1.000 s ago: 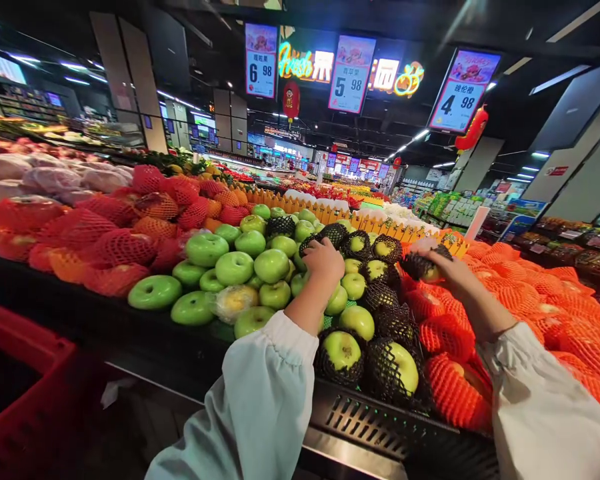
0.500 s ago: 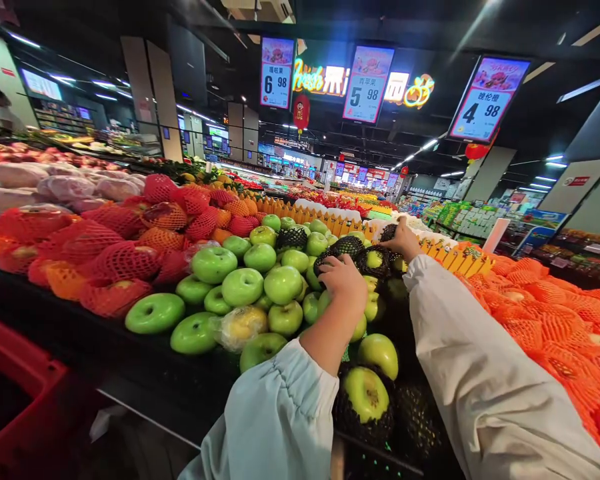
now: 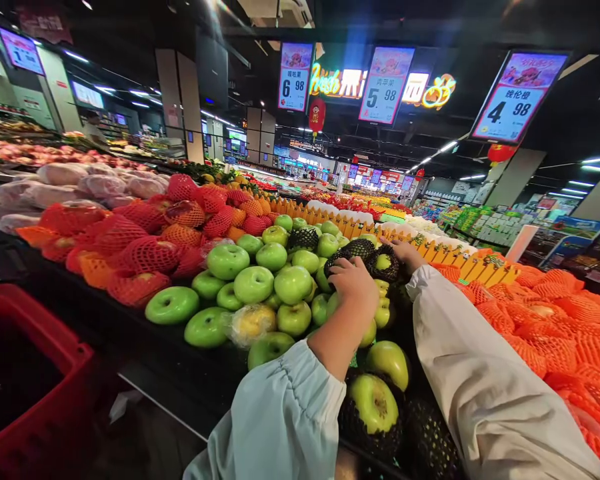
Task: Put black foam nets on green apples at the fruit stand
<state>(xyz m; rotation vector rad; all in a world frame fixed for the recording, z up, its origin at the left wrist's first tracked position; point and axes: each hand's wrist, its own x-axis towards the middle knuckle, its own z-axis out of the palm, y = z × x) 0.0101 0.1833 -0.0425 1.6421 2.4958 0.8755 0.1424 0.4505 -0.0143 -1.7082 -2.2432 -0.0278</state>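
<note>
Green apples (image 3: 253, 285) lie heaped in the middle of the display, a few wrapped in black foam nets. My left hand (image 3: 353, 283) reaches over the heap, its bent fingers curled onto a netted green apple (image 3: 356, 249); the palm side is hidden. Just right of it, my right hand (image 3: 406, 253) is at the far side of another netted green apple (image 3: 383, 263), with its fingers bent around the top edge and partly hidden. Nearer to me, a large netted apple (image 3: 375, 403) sits below my left wrist. A plastic-wrapped yellowish fruit (image 3: 251, 325) rests among the apples.
Fruit in red foam nets (image 3: 147, 257) is piled on the left, and orange-netted fruit (image 3: 545, 320) on the right. A yellow picket-style divider (image 3: 455, 257) runs behind. A red basket (image 3: 77, 360) stands at lower left. Price signs (image 3: 386, 85) hang overhead.
The view has swung slightly left, so the display sits further right. My right hand has come a little lower and nearer the netted apple. My left hand stays over the same apples.
</note>
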